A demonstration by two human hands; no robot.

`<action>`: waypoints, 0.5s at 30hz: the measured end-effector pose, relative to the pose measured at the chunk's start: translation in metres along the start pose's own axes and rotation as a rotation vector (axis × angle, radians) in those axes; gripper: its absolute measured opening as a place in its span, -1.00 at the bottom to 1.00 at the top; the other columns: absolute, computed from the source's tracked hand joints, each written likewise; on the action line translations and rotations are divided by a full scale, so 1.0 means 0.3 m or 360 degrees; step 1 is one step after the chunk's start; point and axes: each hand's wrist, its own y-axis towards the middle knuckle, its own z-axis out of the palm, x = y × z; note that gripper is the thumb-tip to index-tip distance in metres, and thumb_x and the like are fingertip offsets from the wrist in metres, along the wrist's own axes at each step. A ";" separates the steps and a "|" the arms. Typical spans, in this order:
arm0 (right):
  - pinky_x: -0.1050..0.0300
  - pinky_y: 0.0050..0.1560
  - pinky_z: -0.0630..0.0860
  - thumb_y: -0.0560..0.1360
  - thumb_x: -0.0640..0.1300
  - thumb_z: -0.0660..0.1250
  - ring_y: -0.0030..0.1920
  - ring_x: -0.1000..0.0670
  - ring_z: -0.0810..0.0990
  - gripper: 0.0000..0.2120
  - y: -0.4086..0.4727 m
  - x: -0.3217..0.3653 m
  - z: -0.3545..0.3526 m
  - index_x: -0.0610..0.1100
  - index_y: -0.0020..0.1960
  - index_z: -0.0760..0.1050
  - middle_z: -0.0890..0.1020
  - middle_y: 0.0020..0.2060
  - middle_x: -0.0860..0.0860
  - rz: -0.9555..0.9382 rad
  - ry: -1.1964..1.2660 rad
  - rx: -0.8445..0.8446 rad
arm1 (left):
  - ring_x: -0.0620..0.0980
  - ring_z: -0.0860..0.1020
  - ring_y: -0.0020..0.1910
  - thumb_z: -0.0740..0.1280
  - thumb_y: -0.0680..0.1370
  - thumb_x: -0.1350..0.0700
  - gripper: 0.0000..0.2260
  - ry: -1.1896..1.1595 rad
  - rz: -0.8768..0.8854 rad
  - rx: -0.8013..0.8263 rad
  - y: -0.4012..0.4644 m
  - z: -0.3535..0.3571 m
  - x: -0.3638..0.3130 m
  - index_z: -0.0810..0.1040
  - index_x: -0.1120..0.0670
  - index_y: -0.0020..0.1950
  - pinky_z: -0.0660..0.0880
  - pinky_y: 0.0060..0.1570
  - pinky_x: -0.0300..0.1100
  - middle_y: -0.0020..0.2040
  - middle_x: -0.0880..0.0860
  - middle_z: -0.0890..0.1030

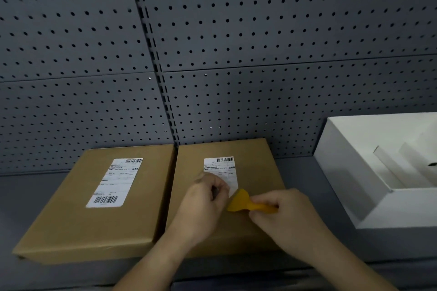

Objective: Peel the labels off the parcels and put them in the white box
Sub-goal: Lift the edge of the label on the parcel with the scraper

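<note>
A: Nearest the viewer, what do the two hands show?

B: The right hand (281,214) has its fingers curled round the handle of a yellow plastic scraper (246,203), blade turned toward the near edge of the label (223,172). The left hand (203,201) lies on the right parcel (257,172), fingers bent at the label's near end; it appears to pinch a lifted corner, though the fingers hide the contact. Both forearms come in from the lower edge, converging on that parcel.

A: How should the label handle?

B: Judged thin, limp and adhesive-backed, so light but liable to tear or curl onto itself. Hold is best taken at the freed near corner, pulling low and slowly while the blade works under the glue line.

A: And beyond?

B: The left parcel (94,196), just beside the first, carries a second label (113,183) lying flat and untouched. The white box (343,184) stands open to the right, apart from the parcels. A grey pegboard (212,42) closes the background.
</note>
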 end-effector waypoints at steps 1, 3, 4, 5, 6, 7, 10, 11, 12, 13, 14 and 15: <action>0.08 -0.03 0.60 0.50 -0.07 0.38 -0.09 0.07 0.63 -0.87 0.000 0.005 0.008 0.10 -0.07 0.69 0.71 -0.13 0.03 -0.0005 -0.0021 -0.0016 | -0.11 0.55 -0.14 0.33 0.61 0.12 -0.88 -0.0001 -0.0004 -0.0005 0.000 0.002 0.000 0.58 0.06 -0.11 0.49 -0.11 -0.35 -0.09 0.00 0.56; 0.01 -0.05 0.61 0.50 -0.06 0.37 -0.08 0.04 0.62 -0.83 -0.002 -0.001 0.009 -0.10 0.02 0.65 0.71 -0.12 -0.03 -0.0019 -0.0081 -0.0027 | -0.12 0.54 -0.15 0.33 0.61 0.11 -0.88 -0.0018 -0.0007 -0.0017 0.000 0.003 0.003 0.58 0.05 -0.12 0.48 -0.16 -0.39 -0.10 -0.01 0.56; 0.09 -0.10 0.62 0.49 -0.05 0.38 -0.08 0.11 0.63 -0.85 -0.010 -0.015 -0.004 -0.04 0.01 0.68 0.71 -0.12 0.06 0.0010 -0.0076 -0.0024 | -0.12 0.54 -0.15 0.34 0.60 0.11 -0.88 -0.0022 -0.0011 -0.0020 0.000 0.004 0.005 0.58 0.04 -0.13 0.47 -0.17 -0.40 -0.11 -0.02 0.56; 0.21 -0.13 0.60 0.48 -0.04 0.41 -0.09 0.20 0.63 -0.88 -0.022 -0.031 -0.026 0.08 -0.03 0.71 0.71 -0.14 0.19 0.0055 -0.0018 -0.0068 | -0.12 0.54 -0.15 0.34 0.60 0.11 -0.88 -0.0026 -0.0017 -0.0023 0.000 0.005 0.007 0.58 0.03 -0.14 0.47 -0.17 -0.40 -0.11 -0.03 0.56; 0.26 -0.12 0.57 0.47 -0.06 0.45 -0.11 0.26 0.63 -0.87 -0.034 -0.049 -0.056 0.18 -0.08 0.70 0.70 -0.16 0.27 0.0102 0.0057 -0.0161 | -0.11 0.55 -0.15 0.34 0.60 0.11 -0.88 -0.0032 -0.0024 -0.0031 0.000 0.007 0.009 0.58 0.03 -0.14 0.48 -0.17 -0.38 -0.11 -0.04 0.56; 0.25 -0.11 0.56 0.45 -0.08 0.48 -0.13 0.26 0.64 -0.83 -0.040 -0.074 -0.087 0.22 -0.12 0.68 0.71 -0.20 0.27 0.0143 0.0136 -0.0306 | -0.10 0.55 -0.15 0.35 0.60 0.11 -0.87 -0.0036 -0.0029 -0.0044 0.002 0.007 0.011 0.58 0.03 -0.15 0.49 -0.16 -0.35 -0.11 -0.04 0.56; 0.20 -0.18 0.50 0.43 -0.11 0.50 -0.20 0.21 0.62 -0.75 -0.030 -0.178 -0.153 0.27 -0.19 0.59 0.69 -0.26 0.21 0.0233 0.0024 -0.0683 | -0.10 0.55 -0.16 0.35 0.60 0.11 -0.86 -0.0033 -0.0039 -0.0052 0.004 0.010 0.015 0.58 0.04 -0.17 0.49 -0.15 -0.33 -0.11 -0.04 0.56; 0.16 -0.17 0.49 0.44 -0.10 0.49 -0.20 0.20 0.61 -0.74 -0.024 -0.207 -0.160 0.28 -0.22 0.56 0.69 -0.26 0.19 0.0261 -0.0055 -0.0712 | -0.12 0.54 -0.16 0.35 0.60 0.11 -0.86 -0.0032 -0.0034 -0.0048 0.004 0.009 0.016 0.58 0.04 -0.17 0.49 -0.18 -0.36 -0.11 -0.04 0.56; 0.12 -0.15 0.50 0.44 -0.11 0.48 -0.18 0.14 0.63 -0.74 -0.019 -0.239 -0.161 0.26 -0.23 0.55 0.70 -0.27 0.15 0.0306 -0.0139 -0.0681 | -0.13 0.54 -0.16 0.35 0.59 0.11 -0.85 -0.0030 -0.0030 -0.0044 0.003 0.008 0.016 0.58 0.04 -0.18 0.47 -0.20 -0.40 -0.11 -0.04 0.56; 0.09 -0.12 0.53 0.45 -0.12 0.47 -0.17 0.04 0.65 -0.75 -0.013 -0.267 -0.157 0.23 -0.25 0.56 0.71 -0.28 0.10 0.0356 -0.0222 -0.0639 | -0.15 0.53 -0.16 0.35 0.59 0.12 -0.85 -0.0030 -0.0026 -0.0038 0.002 0.005 0.014 0.58 0.04 -0.18 0.45 -0.21 -0.45 -0.11 -0.04 0.56; 0.06 -0.10 0.55 0.45 -0.13 0.46 -0.17 -0.04 0.67 -0.77 -0.007 -0.290 -0.153 0.19 -0.25 0.57 0.71 -0.29 0.04 0.0396 -0.0314 -0.0590 | -0.15 0.53 -0.16 0.36 0.59 0.12 -0.85 -0.0030 -0.0023 -0.0032 0.003 0.004 0.012 0.59 0.04 -0.18 0.44 -0.20 -0.48 -0.11 -0.04 0.56; 0.03 -0.09 0.58 0.45 -0.13 0.45 -0.17 -0.08 0.67 -0.80 -0.001 -0.310 -0.147 0.15 -0.25 0.59 0.71 -0.30 0.01 0.0421 -0.0404 -0.0556 | -0.15 0.54 -0.16 0.36 0.59 0.12 -0.85 -0.0028 -0.0023 -0.0028 0.003 0.003 0.011 0.59 0.04 -0.17 0.43 -0.19 -0.50 -0.11 -0.04 0.56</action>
